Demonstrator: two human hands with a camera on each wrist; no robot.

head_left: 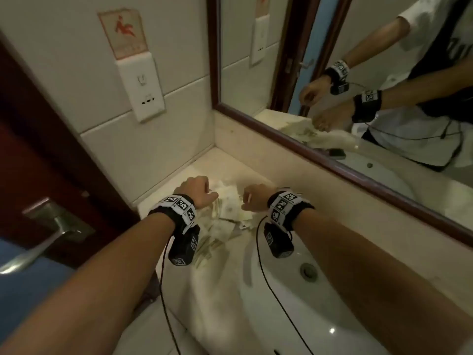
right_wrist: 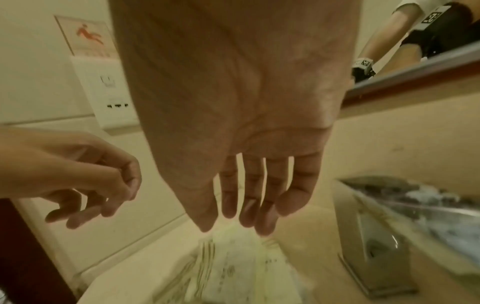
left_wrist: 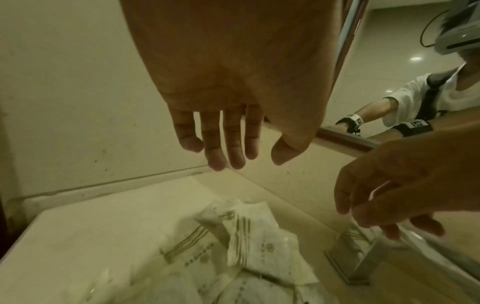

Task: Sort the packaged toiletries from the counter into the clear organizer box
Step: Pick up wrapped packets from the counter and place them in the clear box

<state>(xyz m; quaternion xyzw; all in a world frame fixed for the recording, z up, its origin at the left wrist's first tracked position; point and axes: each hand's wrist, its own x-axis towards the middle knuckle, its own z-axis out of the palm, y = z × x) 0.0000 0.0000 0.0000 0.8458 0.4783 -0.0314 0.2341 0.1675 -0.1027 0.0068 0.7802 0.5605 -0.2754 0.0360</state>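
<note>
A loose heap of white packaged toiletries [head_left: 226, 213] with gold stripes lies on the counter's left corner. It also shows in both wrist views [left_wrist: 249, 242] [right_wrist: 241, 263]. My left hand [head_left: 198, 192] hovers above the heap's left side, its fingers [left_wrist: 223, 156] hanging straight and holding nothing. My right hand [head_left: 256, 199] hovers over the right side, likewise relaxed and empty [right_wrist: 239, 224]. The clear organizer box [left_wrist: 363, 255] stands on the counter against the back ledge, right of the heap [right_wrist: 376, 246]. Neither hand touches a packet.
A white sink basin [head_left: 320, 298] lies to the right of the heap, under my right forearm. A framed mirror [head_left: 345, 73] runs along the back wall. A wall socket [head_left: 143, 90] and a dark door with a metal handle [head_left: 51, 226] are on the left.
</note>
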